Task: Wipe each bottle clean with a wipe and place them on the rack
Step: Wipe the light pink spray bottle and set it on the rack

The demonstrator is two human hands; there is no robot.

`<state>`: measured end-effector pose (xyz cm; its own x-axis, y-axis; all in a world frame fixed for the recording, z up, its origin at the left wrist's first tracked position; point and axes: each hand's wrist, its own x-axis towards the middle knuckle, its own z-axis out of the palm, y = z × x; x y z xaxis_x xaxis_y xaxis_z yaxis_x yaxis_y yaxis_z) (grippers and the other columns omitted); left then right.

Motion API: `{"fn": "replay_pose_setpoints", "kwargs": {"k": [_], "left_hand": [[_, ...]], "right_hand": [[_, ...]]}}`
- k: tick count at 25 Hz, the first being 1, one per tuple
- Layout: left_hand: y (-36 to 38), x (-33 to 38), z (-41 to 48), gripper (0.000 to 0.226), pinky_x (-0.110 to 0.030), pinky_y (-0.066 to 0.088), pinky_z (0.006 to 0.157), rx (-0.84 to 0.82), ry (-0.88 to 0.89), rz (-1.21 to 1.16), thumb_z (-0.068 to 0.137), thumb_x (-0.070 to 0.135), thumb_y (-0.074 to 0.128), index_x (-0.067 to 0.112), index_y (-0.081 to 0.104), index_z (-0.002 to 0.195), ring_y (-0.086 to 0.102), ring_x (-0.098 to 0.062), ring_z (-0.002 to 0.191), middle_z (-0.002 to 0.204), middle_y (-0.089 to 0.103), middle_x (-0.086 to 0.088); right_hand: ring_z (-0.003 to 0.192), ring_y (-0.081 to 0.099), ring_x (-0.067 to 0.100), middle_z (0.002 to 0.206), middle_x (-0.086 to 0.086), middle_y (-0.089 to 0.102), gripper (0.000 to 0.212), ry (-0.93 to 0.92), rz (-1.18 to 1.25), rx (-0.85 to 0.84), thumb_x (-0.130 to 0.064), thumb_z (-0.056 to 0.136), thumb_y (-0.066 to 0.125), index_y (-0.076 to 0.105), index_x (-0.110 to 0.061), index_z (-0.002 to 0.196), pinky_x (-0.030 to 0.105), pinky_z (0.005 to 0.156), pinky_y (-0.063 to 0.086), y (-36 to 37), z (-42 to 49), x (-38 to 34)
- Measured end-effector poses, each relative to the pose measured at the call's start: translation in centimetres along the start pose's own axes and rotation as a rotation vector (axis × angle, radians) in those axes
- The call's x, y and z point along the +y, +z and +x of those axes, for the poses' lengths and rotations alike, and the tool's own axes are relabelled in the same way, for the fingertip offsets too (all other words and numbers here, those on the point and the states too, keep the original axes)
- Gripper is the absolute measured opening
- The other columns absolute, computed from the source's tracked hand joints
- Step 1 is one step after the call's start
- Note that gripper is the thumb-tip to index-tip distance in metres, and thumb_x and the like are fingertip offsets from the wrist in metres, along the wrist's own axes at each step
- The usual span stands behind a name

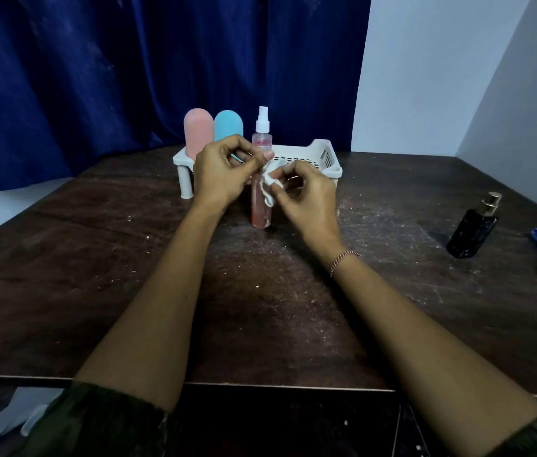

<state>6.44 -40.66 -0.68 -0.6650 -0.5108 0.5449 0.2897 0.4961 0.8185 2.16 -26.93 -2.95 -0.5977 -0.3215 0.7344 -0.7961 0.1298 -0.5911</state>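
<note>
While the slim, clear spray bottle [261, 209] stands upright on the counter [95, 258], nozzle up, the left hand [219, 169] has its grip closed round it; the right hand [306, 196] pinches a crumpled wipe [268, 189].

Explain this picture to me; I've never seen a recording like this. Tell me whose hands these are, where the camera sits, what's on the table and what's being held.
There is no machine here. A person works with two bare hands, and the single picture comes from a camera worn on their head, looking forward and down.

On the dark wooden table stands a white plastic rack. A pink rounded bottle and a blue rounded bottle are already on its left end. In front of the rack, a pink spray bottle stands on the table.

The left hand seems to pinch that bottle near its top. The fingers of the right hand pinch a white wipe against its side. A black pump bottle waits on the table at the right.
</note>
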Motion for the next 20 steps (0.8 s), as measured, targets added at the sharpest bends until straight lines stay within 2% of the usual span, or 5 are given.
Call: {"fn": "replay_pose_setpoints", "kwargs": {"k": [3, 10, 14, 17, 20], "left_hand": [[0.1, 0.2, -0.1, 0.017, -0.05, 0.057, 0.067, 0.007, -0.006, 0.016, 0.07, 0.037, 0.079, 0.026, 0.065, 0.07, 0.063, -0.018, 0.062, 0.07, 0.069, -0.002], [0.1, 0.2, -0.2, 0.027, -0.051, 0.057, 0.066, 0.002, -0.008, 0.001, 0.062, 0.049, 0.077, 0.025, 0.066, 0.069, 0.063, -0.017, 0.058, 0.068, 0.069, -0.001], [0.2, 0.3, -0.3, 0.031, -0.05, 0.057, 0.066, 0.005, -0.016, 0.009, 0.058, 0.054, 0.074, 0.026, 0.067, 0.069, 0.065, -0.026, 0.061, 0.069, 0.07, -0.003], [0.1, 0.3, -0.2, 0.026, -0.044, 0.057, 0.067, 0.015, -0.004, 0.011, 0.058, 0.054, 0.074, 0.03, 0.066, 0.065, 0.063, -0.017, 0.06, 0.068, 0.07, -0.001], [0.2, 0.4, -0.3, 0.017, -0.038, 0.055, 0.067, 0.021, 0.012, 0.028, 0.067, 0.042, 0.078, 0.03, 0.065, 0.066, 0.058, -0.008, 0.058, 0.067, 0.067, 0.005]], "right_hand": [[0.076, 0.061, 0.015, 0.086, 0.003, 0.067, 0.012, 0.012, -0.005, -0.003, -0.002, 0.075, 0.069, 0.064, -0.008, 0.085, 0.036, 0.074, 0.053, 0.0, 0.1, 0.2], [0.079, 0.058, 0.022, 0.091, 0.008, 0.059, 0.012, -0.154, -0.231, -0.088, -0.012, 0.079, 0.067, 0.063, -0.007, 0.089, 0.041, 0.072, 0.051, 0.1, -0.6, -0.6], [0.08, 0.059, 0.026, 0.096, 0.011, 0.058, 0.016, -0.208, -0.327, -0.134, -0.013, 0.081, 0.065, 0.064, -0.004, 0.094, 0.04, 0.07, 0.051, -0.2, -0.8, -0.9], [0.089, 0.059, 0.031, 0.102, 0.014, 0.058, 0.021, -0.358, -0.492, -0.193, -0.011, 0.084, 0.063, 0.062, -0.001, 0.102, 0.038, 0.069, 0.051, 0.2, -1.1, -1.3], [0.087, 0.059, 0.029, 0.101, 0.013, 0.058, 0.019, -0.289, -0.444, -0.166, -0.012, 0.086, 0.06, 0.062, -0.001, 0.101, 0.037, 0.071, 0.049, 0.3, -0.9, -1.2]]}}
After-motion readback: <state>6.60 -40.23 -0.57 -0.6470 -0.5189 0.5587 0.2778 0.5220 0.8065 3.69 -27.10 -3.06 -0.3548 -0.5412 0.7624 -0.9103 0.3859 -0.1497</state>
